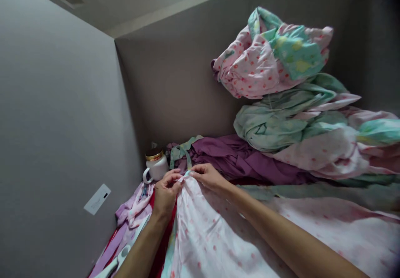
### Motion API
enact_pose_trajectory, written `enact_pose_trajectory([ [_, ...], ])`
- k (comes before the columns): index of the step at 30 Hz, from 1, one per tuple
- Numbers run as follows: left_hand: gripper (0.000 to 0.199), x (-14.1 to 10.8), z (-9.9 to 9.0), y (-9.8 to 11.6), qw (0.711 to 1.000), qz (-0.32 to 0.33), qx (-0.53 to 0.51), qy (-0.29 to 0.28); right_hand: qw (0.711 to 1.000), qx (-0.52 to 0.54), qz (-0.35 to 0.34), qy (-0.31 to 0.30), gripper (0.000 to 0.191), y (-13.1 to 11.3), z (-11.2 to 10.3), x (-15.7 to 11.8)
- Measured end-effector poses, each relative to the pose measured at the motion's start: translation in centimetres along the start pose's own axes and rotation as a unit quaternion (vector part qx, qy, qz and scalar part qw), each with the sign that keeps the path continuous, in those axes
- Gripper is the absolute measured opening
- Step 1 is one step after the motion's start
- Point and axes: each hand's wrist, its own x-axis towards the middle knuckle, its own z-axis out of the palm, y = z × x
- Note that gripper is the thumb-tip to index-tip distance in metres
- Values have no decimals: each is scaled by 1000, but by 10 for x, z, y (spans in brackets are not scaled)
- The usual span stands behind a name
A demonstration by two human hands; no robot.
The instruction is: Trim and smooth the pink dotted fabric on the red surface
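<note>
Head view, near to far. Pink spotted cloth [218,236]: spread in the foreground, its top edge gathered at the hands. Left hand [165,192]: fingers pinched together on that edge. Right hand [208,176]: pinched on the same edge, just beside the left. Scissors [114,263]: left of the cloth, low. White mug [156,166] with gold lid: just beyond the left hand. Purple fabric [237,157]: behind the cloth. Heap of pink and green bedding [290,94]: beyond, to the right, against the grey wall [175,73].
</note>
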Motion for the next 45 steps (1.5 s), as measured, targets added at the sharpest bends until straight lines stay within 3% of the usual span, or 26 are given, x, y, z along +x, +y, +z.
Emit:
enact_pose_trajectory([
  [6,24,-8,1,-3,970,-105,-214,-35,996,93,-4,9,27,-11,5,2],
  [8,23,-10,1,0,964,-106,-240,-35,995,101,-4,13,26,-14,9,1],
  [14,21,-10,2,10,989,-15,-145,-4,995,87,-6,54,20,-19,18,0],
  [19,31,-10,3,9,988,-62,-142,25,997,63,-21,28,16,-27,17,-4],
  [25,37,-8,3,5,977,-101,-189,19,997,69,-34,30,16,-36,15,-6],
  [31,42,-10,7,16,944,-168,-282,21,995,96,-40,12,16,-40,18,-7],
  [36,49,-11,10,20,940,-148,-305,43,994,108,-29,-8,20,-40,16,-9],
  [40,48,-10,10,19,940,-149,-307,23,993,112,-29,-20,23,-36,16,-6],
  [45,53,-8,3,20,941,-182,-279,66,998,44,-41,12,13,-40,18,-10],
])
